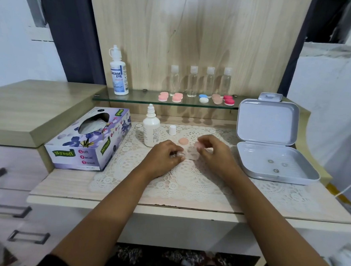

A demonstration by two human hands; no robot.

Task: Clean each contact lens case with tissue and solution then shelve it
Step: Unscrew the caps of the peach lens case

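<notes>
A pale pink contact lens case [190, 153] lies on the lace mat [179, 181] between my hands. My left hand [164, 158] pinches its left end. My right hand [215, 151] pinches a pink cap [198, 145] just above the case's right well. A second peach cap [183, 141] lies loose on the mat behind. The open white solution bottle [151, 129] stands just left, its small white cap [172, 130] beside it. The tissue box [89, 139] sits at the left. Several lens cases [204, 98] rest on the glass shelf [143, 99].
A larger solution bottle [118, 71] and several clear small bottles [192, 81] stand on the shelf. An open grey plastic box [273, 139] with three small round items inside sits at the right. Drawers with handles [7, 210] are at the left.
</notes>
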